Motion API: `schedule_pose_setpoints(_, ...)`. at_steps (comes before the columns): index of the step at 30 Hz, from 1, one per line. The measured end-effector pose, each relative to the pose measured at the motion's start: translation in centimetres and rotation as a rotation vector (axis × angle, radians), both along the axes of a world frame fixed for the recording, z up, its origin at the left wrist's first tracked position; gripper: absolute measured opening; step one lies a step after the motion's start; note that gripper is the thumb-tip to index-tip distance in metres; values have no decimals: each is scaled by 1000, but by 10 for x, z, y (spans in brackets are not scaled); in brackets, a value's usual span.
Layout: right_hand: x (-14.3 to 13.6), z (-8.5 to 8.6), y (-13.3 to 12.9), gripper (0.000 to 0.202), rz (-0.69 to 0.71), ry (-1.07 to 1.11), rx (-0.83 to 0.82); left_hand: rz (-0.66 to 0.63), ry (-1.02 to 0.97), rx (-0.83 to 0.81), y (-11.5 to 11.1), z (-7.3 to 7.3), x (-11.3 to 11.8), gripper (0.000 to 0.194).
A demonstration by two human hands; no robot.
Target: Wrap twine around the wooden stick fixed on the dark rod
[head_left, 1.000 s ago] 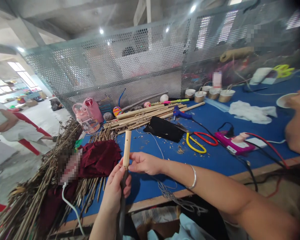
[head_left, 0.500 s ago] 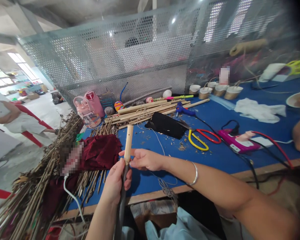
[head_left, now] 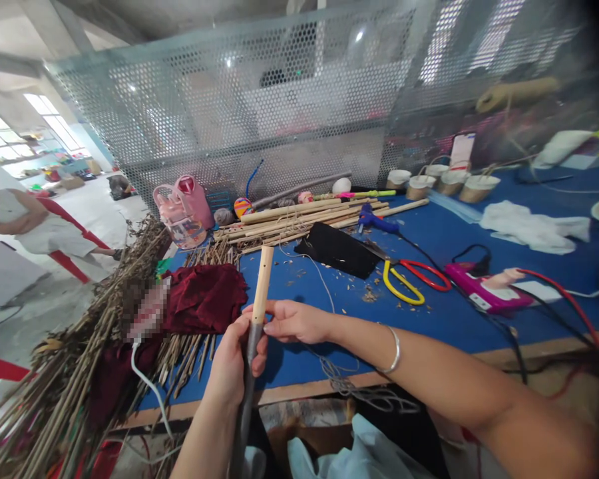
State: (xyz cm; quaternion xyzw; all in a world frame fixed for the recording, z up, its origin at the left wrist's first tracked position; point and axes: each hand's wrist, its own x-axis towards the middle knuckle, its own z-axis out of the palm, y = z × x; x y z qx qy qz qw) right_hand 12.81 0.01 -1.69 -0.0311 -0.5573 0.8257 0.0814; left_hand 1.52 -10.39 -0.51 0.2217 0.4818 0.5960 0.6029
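Note:
A wooden stick (head_left: 262, 283) stands nearly upright before me, its bare top pale with small dark holes. Below that, grey yarn wrapping (head_left: 244, 406) covers it down past my lap. My left hand (head_left: 237, 362) is closed round the wrapped part, just under the bare wood. At the wrapping's upper edge, my right hand (head_left: 294, 321) is closed in a pinch, its index finger reaching behind the stick. Loose grey yarn (head_left: 342, 384) trails from below the right hand to the table edge; the strand between the fingertips is too fine to see clearly.
Scissors (head_left: 404, 283), black cloth (head_left: 337, 249), a glue gun (head_left: 377, 219) and a magenta power strip (head_left: 489, 286) lie on the blue table (head_left: 299, 279). Dark red cloth (head_left: 204, 299) and dry stalks (head_left: 80, 372) are at left. Wooden sticks (head_left: 309, 216) lie behind. A person (head_left: 24, 219) sits far left.
The view has shifted slightly, so the table things appear a little further right. Both hands keep their places on the stick. More loose grey yarn shows at the table edge.

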Motion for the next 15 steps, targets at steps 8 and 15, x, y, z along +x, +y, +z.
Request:
schedule_pose_setpoints(8,-1,-6,5,53,38,-27,83,-19,66,88,3,-4,1,23)
schedule_pose_setpoints(15,32,31,22,60,55,-217,567,-73,-12,140,-26,4,-11,36)
